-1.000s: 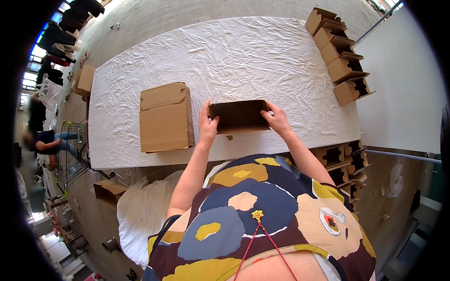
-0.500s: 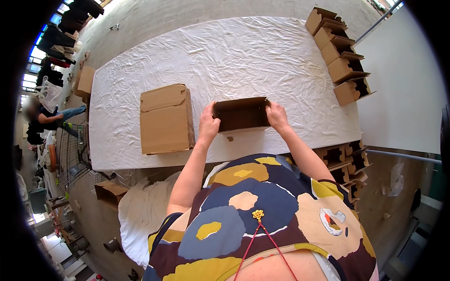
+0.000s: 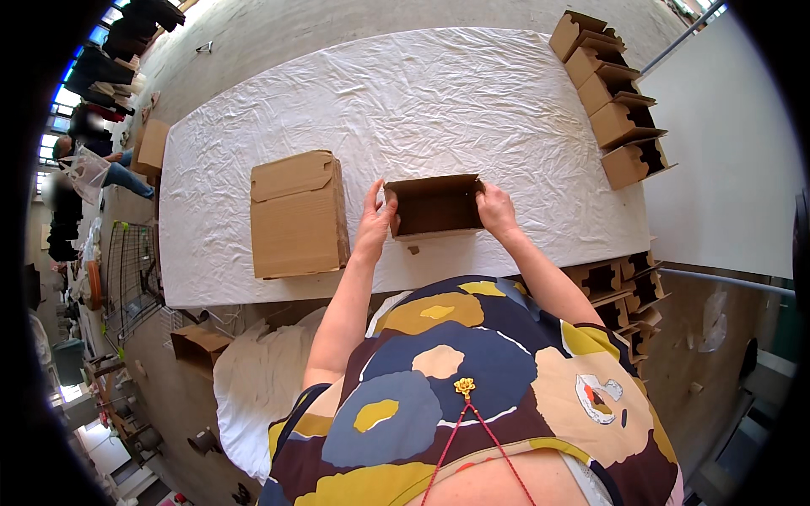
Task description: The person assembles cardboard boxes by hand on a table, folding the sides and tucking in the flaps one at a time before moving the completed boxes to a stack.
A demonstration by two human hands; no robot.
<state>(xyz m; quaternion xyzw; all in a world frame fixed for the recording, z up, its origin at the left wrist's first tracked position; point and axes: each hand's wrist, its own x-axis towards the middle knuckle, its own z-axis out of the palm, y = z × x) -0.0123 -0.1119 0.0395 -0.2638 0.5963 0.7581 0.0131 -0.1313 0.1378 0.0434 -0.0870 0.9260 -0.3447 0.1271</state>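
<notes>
White crumpled cloth covers the table (image 3: 253,169); grey concrete floor (image 3: 278,34), bright windows (image 3: 51,135) at left

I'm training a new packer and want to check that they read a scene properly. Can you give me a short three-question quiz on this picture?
1. True or false: both hands grip the small open box, the left hand at its left end and the right hand at its right end.
2. What lies on the white table cover to the left of the left hand? A) a large flat cardboard box B) a roll of tape C) a pair of scissors
3. Fill in: the row of small folded boxes stands along the table's far ______ edge.

Key: 1 true; 2 A; 3 right.
</notes>
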